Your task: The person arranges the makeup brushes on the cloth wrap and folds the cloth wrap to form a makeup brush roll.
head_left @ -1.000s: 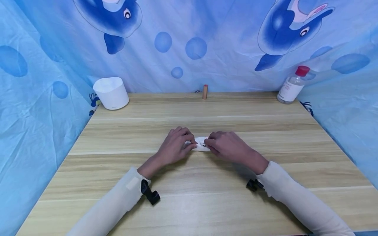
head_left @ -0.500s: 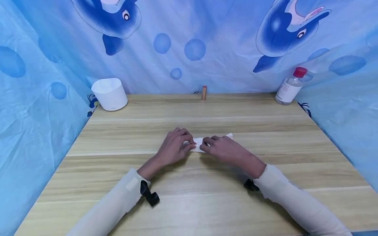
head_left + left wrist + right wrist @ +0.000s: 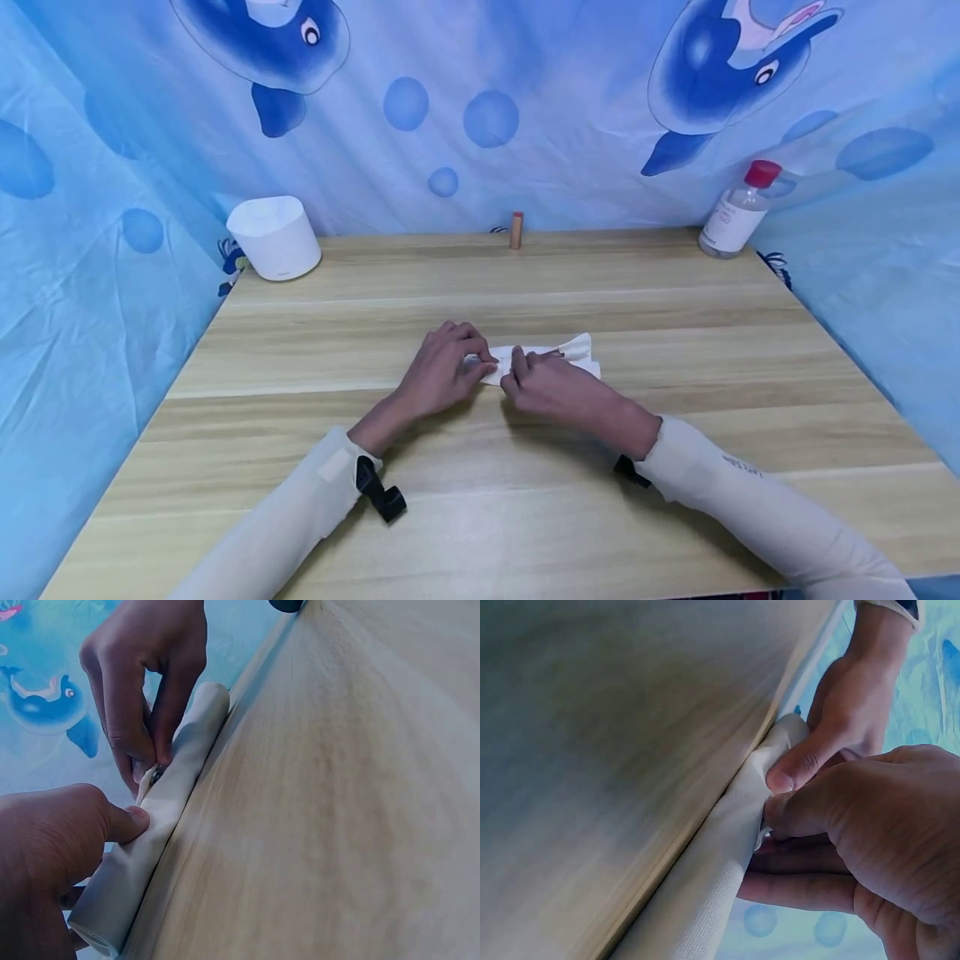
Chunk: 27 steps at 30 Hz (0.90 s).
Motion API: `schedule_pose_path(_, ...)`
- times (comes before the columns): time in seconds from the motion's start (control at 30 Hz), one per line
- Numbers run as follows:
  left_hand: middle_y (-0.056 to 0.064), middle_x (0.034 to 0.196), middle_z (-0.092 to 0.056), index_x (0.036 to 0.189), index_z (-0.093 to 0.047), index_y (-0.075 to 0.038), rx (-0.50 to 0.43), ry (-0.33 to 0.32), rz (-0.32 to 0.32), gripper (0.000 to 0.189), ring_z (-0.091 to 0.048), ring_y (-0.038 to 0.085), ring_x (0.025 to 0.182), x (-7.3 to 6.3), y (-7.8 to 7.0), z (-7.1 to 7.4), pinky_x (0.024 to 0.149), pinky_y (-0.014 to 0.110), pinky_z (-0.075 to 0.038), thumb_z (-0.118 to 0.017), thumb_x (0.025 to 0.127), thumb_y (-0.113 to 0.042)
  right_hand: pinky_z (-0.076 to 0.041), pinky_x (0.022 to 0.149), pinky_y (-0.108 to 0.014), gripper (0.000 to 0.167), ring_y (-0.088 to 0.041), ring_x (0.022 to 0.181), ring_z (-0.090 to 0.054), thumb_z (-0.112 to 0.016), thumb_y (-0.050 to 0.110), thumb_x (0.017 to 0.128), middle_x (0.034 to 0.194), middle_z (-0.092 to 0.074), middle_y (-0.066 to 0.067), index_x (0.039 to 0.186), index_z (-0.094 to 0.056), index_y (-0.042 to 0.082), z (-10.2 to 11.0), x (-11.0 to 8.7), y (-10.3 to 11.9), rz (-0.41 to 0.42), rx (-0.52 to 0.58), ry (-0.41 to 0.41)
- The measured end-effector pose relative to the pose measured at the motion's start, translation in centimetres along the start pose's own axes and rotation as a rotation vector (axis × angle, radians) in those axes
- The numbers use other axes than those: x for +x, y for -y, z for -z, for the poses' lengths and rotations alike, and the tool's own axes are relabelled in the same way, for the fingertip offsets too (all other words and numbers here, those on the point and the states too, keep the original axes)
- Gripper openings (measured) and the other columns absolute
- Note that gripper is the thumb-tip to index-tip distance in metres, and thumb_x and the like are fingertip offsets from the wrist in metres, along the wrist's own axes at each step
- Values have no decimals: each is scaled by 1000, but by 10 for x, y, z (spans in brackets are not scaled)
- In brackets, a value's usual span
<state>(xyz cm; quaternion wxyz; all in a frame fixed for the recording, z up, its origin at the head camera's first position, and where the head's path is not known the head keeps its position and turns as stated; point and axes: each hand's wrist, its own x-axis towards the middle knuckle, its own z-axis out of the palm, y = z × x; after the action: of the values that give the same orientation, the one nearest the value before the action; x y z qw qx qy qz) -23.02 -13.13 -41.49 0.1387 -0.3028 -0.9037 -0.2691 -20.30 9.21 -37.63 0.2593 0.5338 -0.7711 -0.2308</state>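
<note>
A narrow white cloth pouch (image 3: 581, 350) lies crosswise on the table, its right end flaring into two flaps with a gap between them. My left hand (image 3: 442, 371) pinches its left part, thumb on the near side. Just to the right, my right hand (image 3: 558, 392) pinches a small dark metal piece, like a zipper pull (image 3: 157, 775), on the pouch's upper edge. The left wrist view has the pouch (image 3: 135, 870) as a rounded roll between both hands. In the right wrist view, fingers hide the pinched spot on the pouch (image 3: 724, 825).
On the wood-patterned table (image 3: 480, 517), a white cup-like container (image 3: 276, 240) stands at the back left. A small brown cylinder (image 3: 517, 231) is at the back middle, and a clear red-capped bottle (image 3: 733, 212) at the back right. A blue dolphin-print curtain (image 3: 570, 100) hangs behind.
My right hand has shifted slightly left along the pouch. More of the pouch's right end shows behind it, with the flaps now spread apart. My left hand has stayed in place.
</note>
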Motion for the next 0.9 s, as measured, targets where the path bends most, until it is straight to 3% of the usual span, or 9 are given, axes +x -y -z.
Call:
schedule_pose_path(0.13,-8,101,-63,86,-73,-24,3,7,-2,7,-50,14,94,-1,0,0,80,39,-39,-76,91,-27,-54,54,-33,6,-28,72,-70,-61,0,90,107,-71,-23,93,-65,-1,-2,0,4,44,-94,25)
schedule_pose_path(0.3,-7,103,-64,87,-73,-24,9,9,-6,6,-51,15,94,-2,0,-1,81,39,-39,-76,91,-27,-54,56,-32,18,-27,68,-68,-45,-7,90,101,-71,-24,86,-62,-1,-5,0,7,79,-142,-19)
schedule_pose_path(0.43,-7,102,-63,87,-74,-24,7,-2,-14,6,-51,15,93,-2,3,0,80,39,-39,-77,90,-27,-53,55,-31,9,-25,68,-67,-54,-4,88,101,-71,-24,88,-62,-1,-5,0,4,83,-122,-23)
schedule_pose_path(0.53,-8,102,-63,86,-73,-25,8,4,-20,7,-50,15,91,-1,3,-1,79,39,-39,-77,91,-28,-53,56,-30,6,-22,72,-66,-64,0,89,104,-70,-21,95,-63,-1,-7,-3,-1,64,-33,-18)
schedule_pose_path(0.63,-7,105,-63,87,-71,-26,15,35,-20,6,-49,15,92,-2,3,-2,80,39,-39,-75,92,-27,-53,57,-28,14,-18,75,-66,-68,1,88,104,-69,-16,101,-64,-1,-10,-10,-7,24,155,-24)
schedule_pose_path(0.77,-6,107,-62,91,-70,-26,38,71,-24,4,-50,16,96,-6,0,-1,83,41,-40,-73,93,-28,-57,67,-31,25,-19,89,-70,-68,6,92,111,-70,-10,116,-68,3,-14,-24,-16,-34,363,-34)
schedule_pose_path(0.9,-5,110,-60,96,-71,-24,38,62,-19,7,-50,17,103,-9,-2,6,88,44,-38,-70,96,-31,-55,84,-39,35,-22,107,-67,-67,10,94,120,-69,-5,130,-66,13,-19,-42,-28,-135,456,-70)
